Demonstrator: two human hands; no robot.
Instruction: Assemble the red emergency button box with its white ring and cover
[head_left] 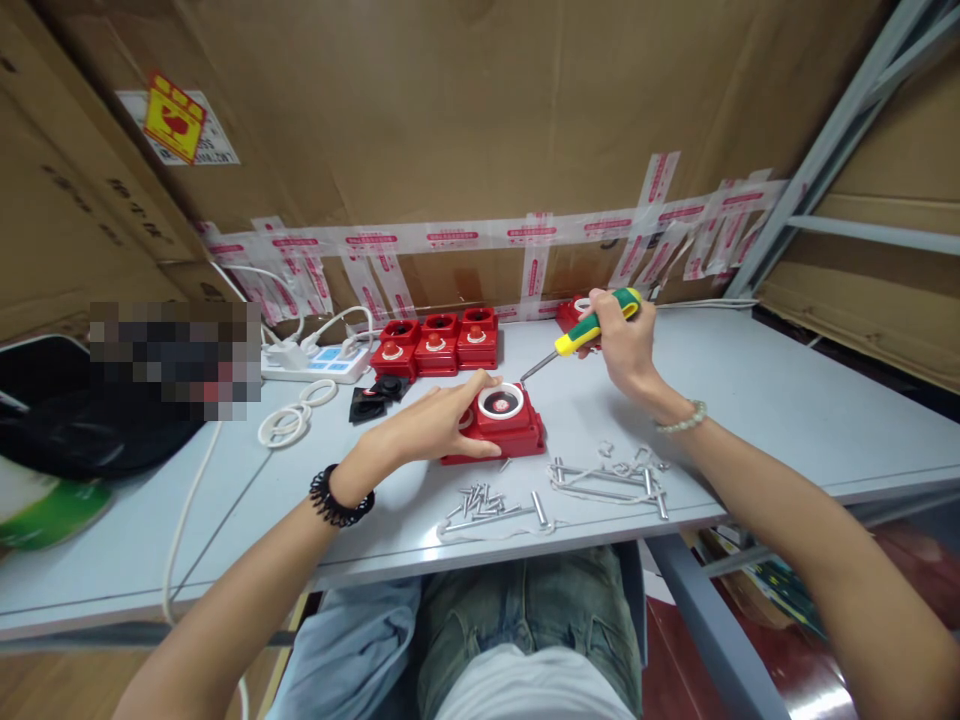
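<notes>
A red square plastic housing with a white ring (501, 420) is steadied under the flat-open left hand (435, 425), a yellow-green-handled screwdriver (592, 325) is gripped in the closed right hand (626, 345) with its tip just beside the housing, three finished-looking red units (435, 345) are lined up behind, and loose metal screws (487, 500) are left on the grey worktop (750, 400), so assembly is judged partway.

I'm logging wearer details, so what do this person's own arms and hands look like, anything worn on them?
Both arms are bare, no sleeves or gloves. The left hand has a black coiled band on its wrist. The right hand has a pale beaded bracelet on its wrist. No rings are visible.
</notes>
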